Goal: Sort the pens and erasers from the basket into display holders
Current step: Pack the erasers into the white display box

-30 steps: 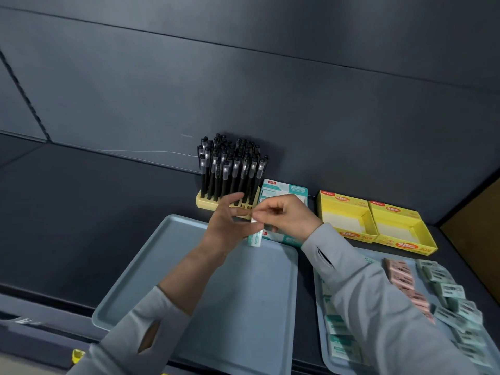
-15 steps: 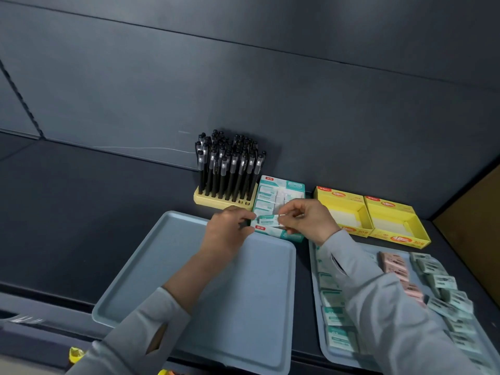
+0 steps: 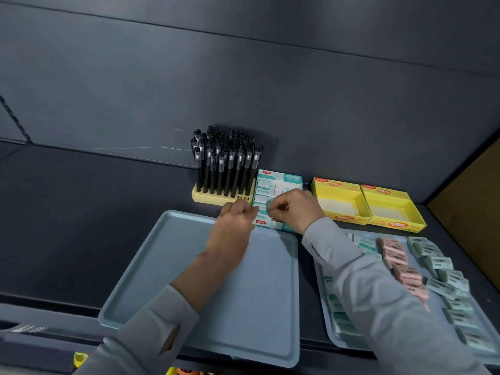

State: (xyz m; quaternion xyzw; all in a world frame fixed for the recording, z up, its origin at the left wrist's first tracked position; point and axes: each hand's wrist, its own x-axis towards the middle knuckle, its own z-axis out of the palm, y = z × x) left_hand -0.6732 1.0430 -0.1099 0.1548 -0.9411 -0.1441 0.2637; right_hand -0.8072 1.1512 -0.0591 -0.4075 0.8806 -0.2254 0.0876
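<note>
- Head view: the eraser (image 3: 269,209), held on end over the tray edge a second ago, now lies low in the teal box (image 3: 281,177), at 12 o'clock of the left tray (image 3: 189,280); one more is nearly sorted.
- The right hand (image 3: 296,209) has its grip pinched on it. The left hand (image 3: 234,220) curls at its end; whether it holds cannot be told.
- Counted: two trays, two yellow boxes (image 3: 335,184) at 3 o'clock of the teal box, one pen holder (image 3: 216,197) at 9; the pens (image 3: 227,163) and loose erasers (image 3: 400,263) are too crowded to count.

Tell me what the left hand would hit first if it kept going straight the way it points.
Probably the teal eraser box, at its near left edge; the left hand has its fingertips right beside it, though depth is unclear.
</note>
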